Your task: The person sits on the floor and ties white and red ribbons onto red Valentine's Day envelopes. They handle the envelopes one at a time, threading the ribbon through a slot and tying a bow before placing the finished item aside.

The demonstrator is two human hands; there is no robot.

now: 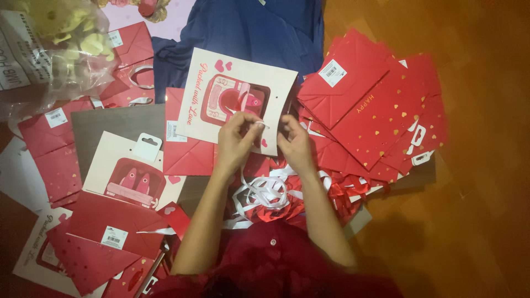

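The warm orange-brown wooden floor [475, 182] fills the right side of the view, its boards faintly visible and its grain lit by soft indoor light that is brightest toward the upper right and fades into shadow along the lower edge and the far left. A flat grey-brown board [110, 124] lies on the floor at centre left. A dark blue cloth [248, 27] is spread across the top middle, creased and folded at its left edge. Beside it at the top, a pale pink patch of fabric [124, 12] shows. In the upper left corner sits a crinkled clear plastic bag [52, 49] holding blurred yellowish shapes.
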